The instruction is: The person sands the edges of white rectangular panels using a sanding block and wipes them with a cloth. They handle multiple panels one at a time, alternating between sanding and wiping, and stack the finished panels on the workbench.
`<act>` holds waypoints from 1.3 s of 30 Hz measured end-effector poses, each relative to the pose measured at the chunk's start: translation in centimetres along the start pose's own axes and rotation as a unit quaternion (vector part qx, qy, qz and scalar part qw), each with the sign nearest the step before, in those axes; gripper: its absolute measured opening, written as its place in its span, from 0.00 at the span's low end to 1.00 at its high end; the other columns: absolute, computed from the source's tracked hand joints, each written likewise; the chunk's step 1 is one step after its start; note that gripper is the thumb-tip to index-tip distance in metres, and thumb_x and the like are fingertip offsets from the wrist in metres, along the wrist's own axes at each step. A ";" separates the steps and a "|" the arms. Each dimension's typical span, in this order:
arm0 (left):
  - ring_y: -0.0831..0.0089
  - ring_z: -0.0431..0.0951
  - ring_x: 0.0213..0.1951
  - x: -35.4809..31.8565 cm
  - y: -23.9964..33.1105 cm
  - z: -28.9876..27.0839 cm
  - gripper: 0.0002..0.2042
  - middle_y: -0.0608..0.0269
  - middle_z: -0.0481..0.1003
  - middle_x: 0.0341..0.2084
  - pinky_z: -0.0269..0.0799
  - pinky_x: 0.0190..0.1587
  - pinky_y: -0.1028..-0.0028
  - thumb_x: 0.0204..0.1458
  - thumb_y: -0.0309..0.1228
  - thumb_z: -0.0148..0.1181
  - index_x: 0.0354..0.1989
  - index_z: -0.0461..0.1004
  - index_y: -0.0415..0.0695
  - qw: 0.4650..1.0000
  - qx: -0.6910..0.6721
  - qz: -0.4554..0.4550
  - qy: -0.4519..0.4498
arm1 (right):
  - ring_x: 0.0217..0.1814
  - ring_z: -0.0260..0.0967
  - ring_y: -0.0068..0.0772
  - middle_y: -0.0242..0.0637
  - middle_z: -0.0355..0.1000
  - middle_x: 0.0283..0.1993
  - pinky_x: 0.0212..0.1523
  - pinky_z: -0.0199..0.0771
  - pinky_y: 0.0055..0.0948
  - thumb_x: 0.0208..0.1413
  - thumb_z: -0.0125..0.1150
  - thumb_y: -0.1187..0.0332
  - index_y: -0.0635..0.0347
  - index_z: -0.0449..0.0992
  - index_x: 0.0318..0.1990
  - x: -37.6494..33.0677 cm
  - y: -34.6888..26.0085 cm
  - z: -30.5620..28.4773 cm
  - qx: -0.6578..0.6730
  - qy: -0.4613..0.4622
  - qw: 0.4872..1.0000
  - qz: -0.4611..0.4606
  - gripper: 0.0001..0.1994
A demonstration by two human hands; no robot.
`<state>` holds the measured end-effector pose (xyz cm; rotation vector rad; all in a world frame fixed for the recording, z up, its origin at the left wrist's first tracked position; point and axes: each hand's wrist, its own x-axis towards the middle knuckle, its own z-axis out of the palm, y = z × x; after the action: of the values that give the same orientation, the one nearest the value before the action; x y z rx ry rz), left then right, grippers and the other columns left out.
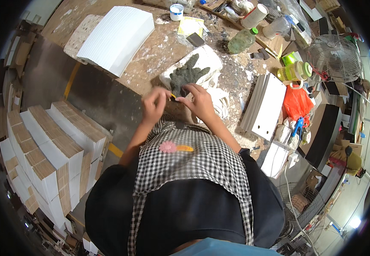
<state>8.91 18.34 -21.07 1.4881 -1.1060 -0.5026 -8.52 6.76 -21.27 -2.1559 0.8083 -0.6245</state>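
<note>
A dark grey, stained work glove [188,73] lies fingers outward on a folded white cloth [212,57], at the table's near edge. A small yellow strip [173,96] shows at its cuff; it looks like the hem. From the left, my left hand [154,104] pinches the cuff by this strip, its fingers slightly blurred. My right hand [200,101] is closed on the cuff's other side, thumb and forefinger together. Both hands are bare, and part of the cuff is hidden behind the fingers.
White ridged boards [119,38] are stacked at the table's far left. White panels [265,104] lie to the right, beside a red bag [297,102]. Beyond stand a green bottle [241,41], a white tub [176,13] and a fan [334,57]. Stacked cartons [44,149] fill the left floor.
</note>
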 end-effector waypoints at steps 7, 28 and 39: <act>0.59 0.78 0.35 7.3 -2.9 3.6 0.21 0.55 0.76 0.37 0.74 0.37 0.64 0.56 0.43 0.67 0.51 0.78 0.40 0.963 0.247 -0.094 -0.062 | 0.41 0.71 0.47 0.42 0.74 0.41 0.43 0.74 0.41 0.46 0.76 0.56 0.61 0.79 0.41 0.5 -0.1 0.9 -0.117 0.004 0.984 -0.135 0.21; 0.77 0.71 0.41 9.9 -8.4 1.2 0.09 0.66 0.73 0.38 0.67 0.44 0.74 0.63 0.30 0.61 0.43 0.69 0.39 0.964 -0.144 -0.204 0.093 | 0.45 0.70 0.45 0.40 0.70 0.40 0.46 0.73 0.40 0.46 0.61 0.73 0.57 0.71 0.41 -0.6 -0.3 1.1 -0.254 -0.074 0.957 -0.114 0.13; 0.53 0.74 0.47 9.9 -1.8 5.1 0.10 0.56 0.76 0.38 0.71 0.51 0.58 0.51 0.34 0.68 0.38 0.82 0.43 0.931 0.303 0.140 -0.146 | 0.40 0.69 0.41 0.36 0.70 0.36 0.38 0.73 0.39 0.49 0.59 0.72 0.56 0.73 0.39 -0.6 0.0 2.0 -0.238 -0.021 0.963 -0.126 0.09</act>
<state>9.99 7.07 -21.40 1.7703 -1.7941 -0.1835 -7.64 8.10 -22.56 -2.7331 0.7202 -0.5454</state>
